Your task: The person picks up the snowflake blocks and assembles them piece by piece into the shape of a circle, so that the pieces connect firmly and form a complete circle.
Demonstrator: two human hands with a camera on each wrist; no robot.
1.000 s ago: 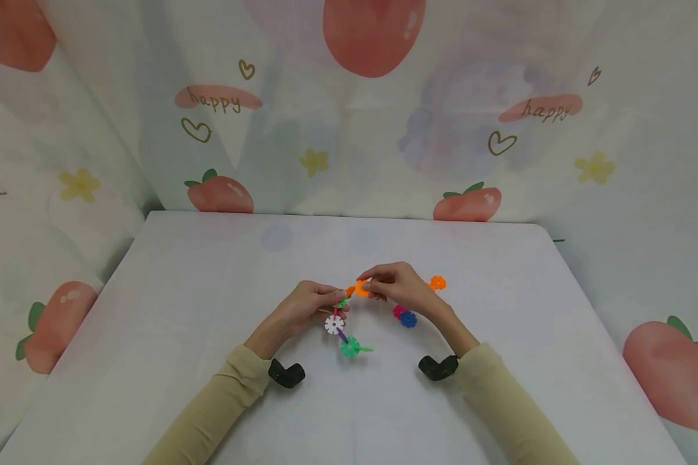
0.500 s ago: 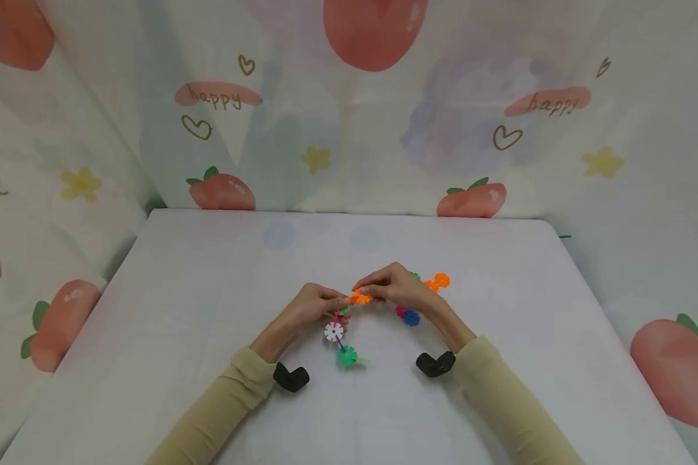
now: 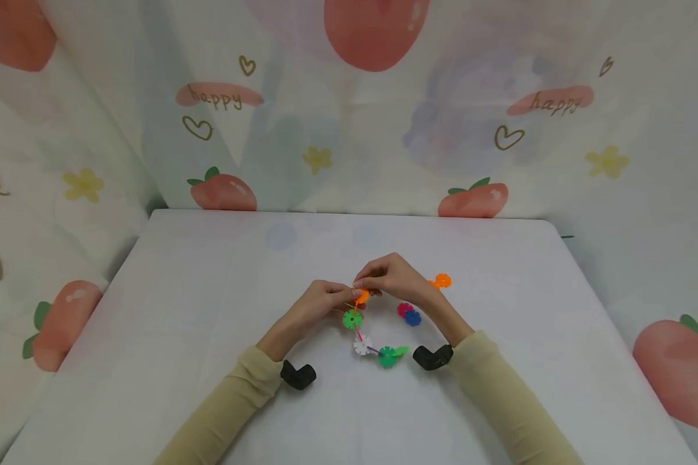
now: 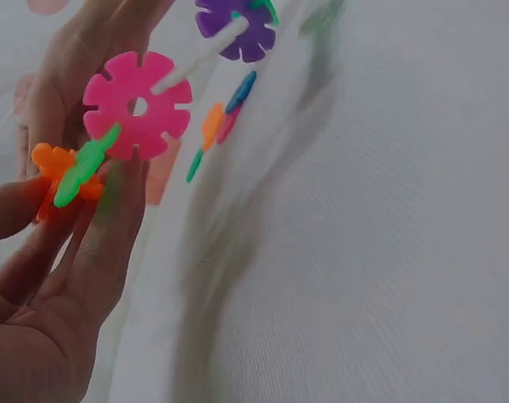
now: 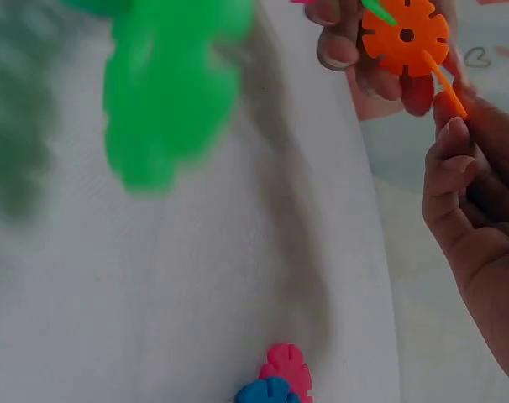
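A chain of interlocking snowflake discs hangs between the hands, above the white table. My left hand [image 3: 320, 305] pinches an orange disc [image 5: 406, 38] at its top end. Thumb and fingers of my right hand [image 3: 397, 278] pinch a second orange disc [image 5: 446, 84], seen edge-on and joined to the first in the right wrist view. Below hang a green disc [image 3: 352, 319], a pink disc [image 4: 137, 109], a white disc [image 3: 362, 345], a purple disc [image 4: 246, 34] and a darker green disc [image 3: 388, 357]. A light green disc [image 3: 402, 351] ends the chain.
On the table [image 3: 238, 271], a pink disc [image 3: 404, 310] and a blue disc [image 3: 412, 317] lie together right of the chain. Farther right is an orange disc [image 3: 443, 280], with more orange partly behind the right forearm. A printed cloth [image 3: 349, 129] hangs behind the table.
My left hand has shifted right, closer to my right hand, which has risen slightly. The chain's lower end has swung to the right. Both hands keep hold of orange discs.
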